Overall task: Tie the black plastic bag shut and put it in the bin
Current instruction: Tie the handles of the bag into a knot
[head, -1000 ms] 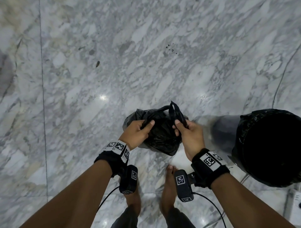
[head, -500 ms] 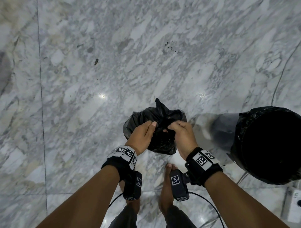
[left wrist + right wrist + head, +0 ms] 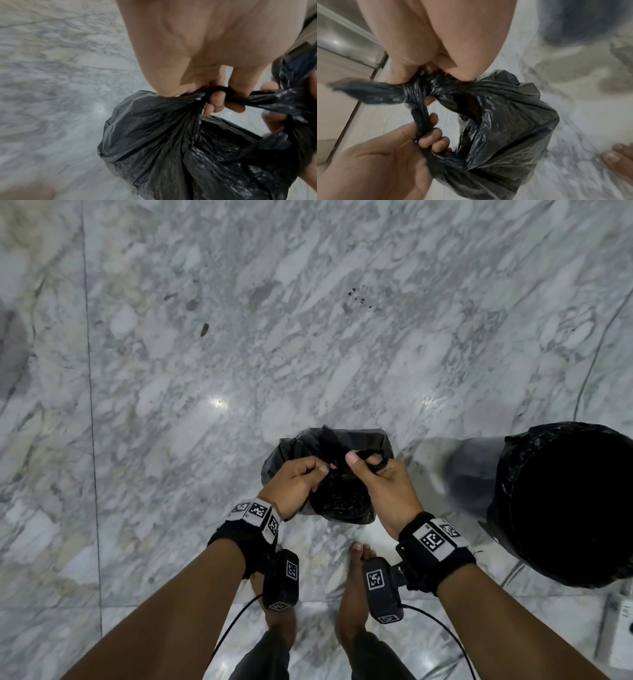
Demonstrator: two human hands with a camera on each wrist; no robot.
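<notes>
Left hand (image 3: 294, 484): fingers curled round one twisted strand of the black plastic bag (image 3: 337, 498), gripping it at the gathered mouth; in the left wrist view (image 3: 197, 47) the fingertips (image 3: 217, 100) press the strand against the palm.

Black plastic bag: held between the two hands, clear of the marble floor (image 3: 239, 354), hanging just beyond and below the knuckles. The film is thin, glossy and heavily creased, with pale highlights along the folds; the lower body (image 3: 163, 148) bulges, rounded and full. Its top edges are drawn into two rope-like strands that cross between the hands in a loose knot (image 3: 421, 90), and a short free end sticks out sideways. Below the knot a gap in the mouth is still open (image 3: 471, 108).

Right hand (image 3: 383, 487): thumb and curled fingers pinch the second strand, which loops over the fingers; in the right wrist view (image 3: 436, 33) the fingertips sit directly on the knot.

Bin (image 3: 565, 508): to the right of the right hand, standing on the floor, lined with black plastic, well apart from the bag.
</notes>
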